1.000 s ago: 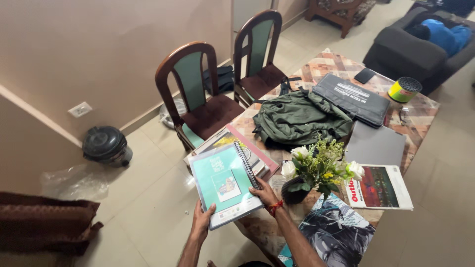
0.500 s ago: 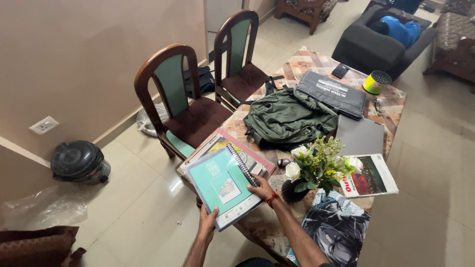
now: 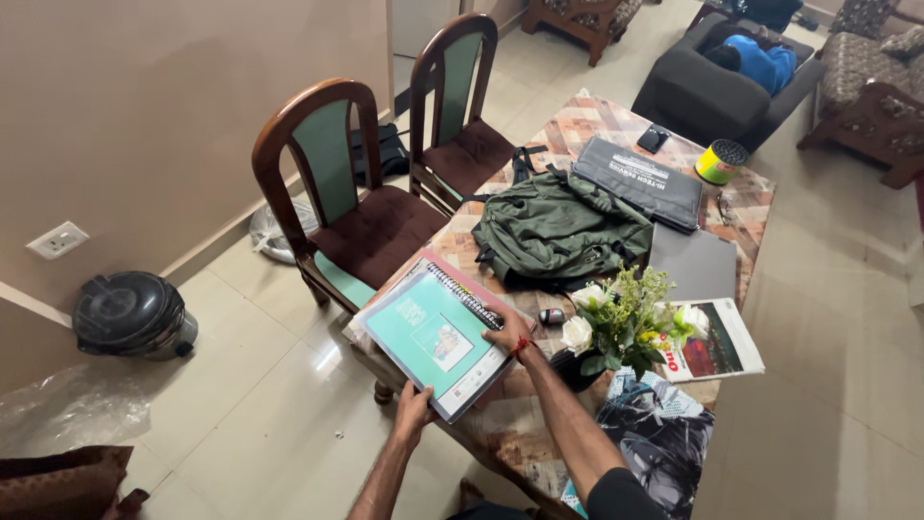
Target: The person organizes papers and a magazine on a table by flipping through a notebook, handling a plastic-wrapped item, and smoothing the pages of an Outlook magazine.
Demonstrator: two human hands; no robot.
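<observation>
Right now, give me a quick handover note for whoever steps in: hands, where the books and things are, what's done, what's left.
Left hand: grips the near edge of the teal book, which tops a stack of books hanging over the table corner.
Right hand: rests flat on the book's far side, by the spiral notebook beneath it.
Nearby: green backpack behind the stack, flower vase to the right, magazine beyond it, grey laptop, dark case.
Done: stack is gathered, both hands on it.
Left: stack not lifted yet; everything else sits untouched on the table.
</observation>
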